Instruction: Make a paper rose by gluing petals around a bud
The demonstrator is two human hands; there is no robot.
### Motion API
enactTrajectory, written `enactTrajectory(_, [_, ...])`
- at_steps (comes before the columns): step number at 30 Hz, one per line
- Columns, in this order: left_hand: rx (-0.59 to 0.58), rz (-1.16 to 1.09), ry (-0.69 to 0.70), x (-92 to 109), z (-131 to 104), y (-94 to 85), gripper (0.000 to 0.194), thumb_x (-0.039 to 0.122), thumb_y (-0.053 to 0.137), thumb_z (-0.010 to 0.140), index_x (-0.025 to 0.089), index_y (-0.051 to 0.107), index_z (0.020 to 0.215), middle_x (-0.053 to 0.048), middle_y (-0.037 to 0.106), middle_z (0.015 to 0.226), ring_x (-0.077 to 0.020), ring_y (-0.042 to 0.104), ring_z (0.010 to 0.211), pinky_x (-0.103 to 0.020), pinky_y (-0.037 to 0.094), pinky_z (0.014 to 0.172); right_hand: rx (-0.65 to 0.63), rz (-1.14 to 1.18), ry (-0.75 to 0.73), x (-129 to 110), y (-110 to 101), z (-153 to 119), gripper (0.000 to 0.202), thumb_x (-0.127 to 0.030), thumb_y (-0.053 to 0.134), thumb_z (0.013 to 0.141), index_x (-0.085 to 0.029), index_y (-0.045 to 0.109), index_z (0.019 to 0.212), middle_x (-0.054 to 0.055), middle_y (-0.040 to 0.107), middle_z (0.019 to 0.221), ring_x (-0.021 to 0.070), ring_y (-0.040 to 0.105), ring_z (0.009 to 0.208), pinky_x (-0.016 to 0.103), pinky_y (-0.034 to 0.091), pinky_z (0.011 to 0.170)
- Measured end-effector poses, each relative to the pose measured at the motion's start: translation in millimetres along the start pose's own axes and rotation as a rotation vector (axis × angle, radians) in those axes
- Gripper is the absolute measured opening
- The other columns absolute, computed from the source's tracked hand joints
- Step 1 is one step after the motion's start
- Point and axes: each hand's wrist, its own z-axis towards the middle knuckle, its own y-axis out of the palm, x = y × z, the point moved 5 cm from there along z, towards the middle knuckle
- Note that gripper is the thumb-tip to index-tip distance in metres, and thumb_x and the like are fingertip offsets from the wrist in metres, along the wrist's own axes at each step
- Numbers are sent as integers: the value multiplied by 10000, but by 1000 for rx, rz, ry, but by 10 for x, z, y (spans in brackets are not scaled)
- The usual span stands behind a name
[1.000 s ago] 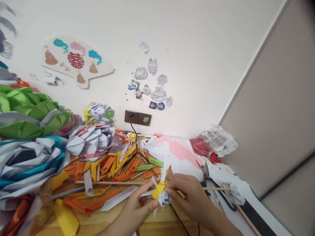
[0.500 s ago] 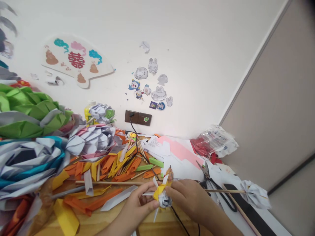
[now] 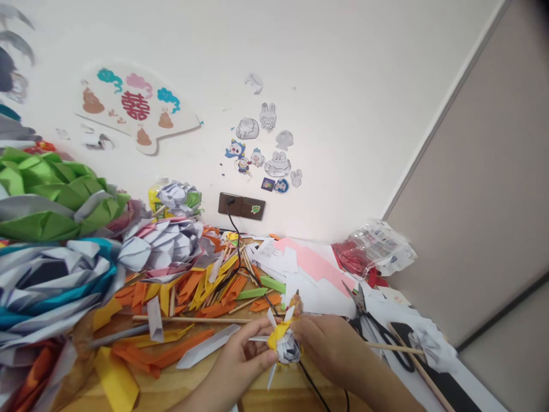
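Observation:
My left hand is closed around the side of a small folded-paper flower, with white strips at its centre, yellow ones around them and white points sticking outward. The fingers of my right hand are pinched at the flower's right edge; their tips are partly hidden. Behind them rises an orange-brown piece with a dark pointed tip, its kind unclear. A thin wooden stick runs from behind my right hand to a white paper flower; whether that hand holds the stick is hidden.
Large paper flowers crowd the left. Orange and yellow folded strips and sticks lie over the wooden table. On the right are open black-handled scissors, white paper and a plastic bag. A black cable crosses the table.
The white flower on the stick has swung left and slightly down. The small flower has turned a little in my hands, showing more of its white centre.

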Motion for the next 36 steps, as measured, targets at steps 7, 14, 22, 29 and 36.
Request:
enactTrajectory(7, [30, 19, -17, -14, -7, -13, 638, 554, 763, 523, 179, 636, 1023, -105, 680, 1001, -236, 651, 814, -359, 500, 774, 72, -62, 36, 7, -30, 6, 102, -177, 431, 890, -195, 497, 815, -7, 662, 674, 147, 611, 532, 252, 250, 452])
enactTrajectory(14, [84, 40, -27, -17, -8, -47, 596, 536, 776, 513, 182, 635, 972, -105, 686, 989, -236, 655, 829, -350, 504, 786, 372, -157, -87, -40, -101, -2, 206, -200, 252, 948, -187, 454, 908, -7, 613, 633, 135, 541, 467, 270, 213, 441])
enactTrajectory(22, [87, 30, -5, -1, -7, -41, 543, 497, 784, 531, 182, 635, 947, -92, 693, 962, -240, 647, 879, -332, 510, 790, 416, -153, -105, -88, -152, -23, 261, -190, 258, 954, -193, 488, 831, -16, 583, 560, 138, 517, 451, 282, 219, 436])
enactTrajectory(29, [88, 46, -4, 16, -17, -38, 585, 519, 776, 527, 169, 636, 974, -108, 690, 980, -259, 639, 920, -336, 509, 808, 383, -146, -134, -83, -132, -27, 283, -184, 269, 950, -191, 511, 804, -13, 571, 542, 136, 506, 446, 288, 224, 427])
enactTrajectory(36, [87, 59, -10, 13, -14, -39, 575, 512, 775, 534, 165, 635, 971, -110, 687, 975, -259, 639, 918, -337, 507, 809, 332, -150, -137, -70, -93, -27, 312, -198, 255, 963, -182, 530, 816, -6, 588, 560, 144, 517, 454, 297, 222, 424])
